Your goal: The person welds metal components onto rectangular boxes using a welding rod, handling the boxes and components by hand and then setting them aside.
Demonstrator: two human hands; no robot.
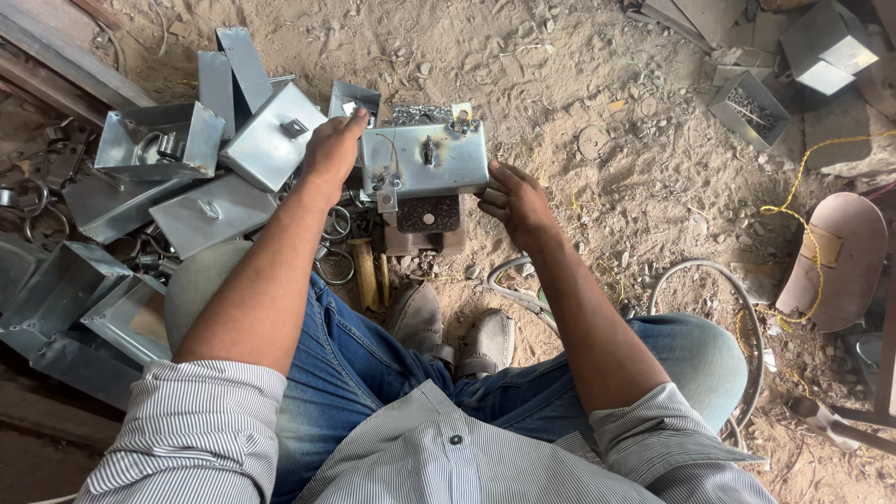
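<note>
Left hand (331,154), right hand (516,201) holding metal box (425,161).

The person wears a shirt (439,457) of fine grey-and-white stripes, with one small dark button on its front placket. Both sleeves are rolled up above the elbows into thick cuffs, the left sleeve (201,420) bunched wide, the right sleeve (653,425) folded into a pointed flap. The forearms, left hand (331,154) and right hand (518,201) are bare, without gloves, rings or watch. Below come blue denim jeans (359,373), faded at the knees, and dusty grey-brown leather shoes (448,327) with worn toes.
</note>
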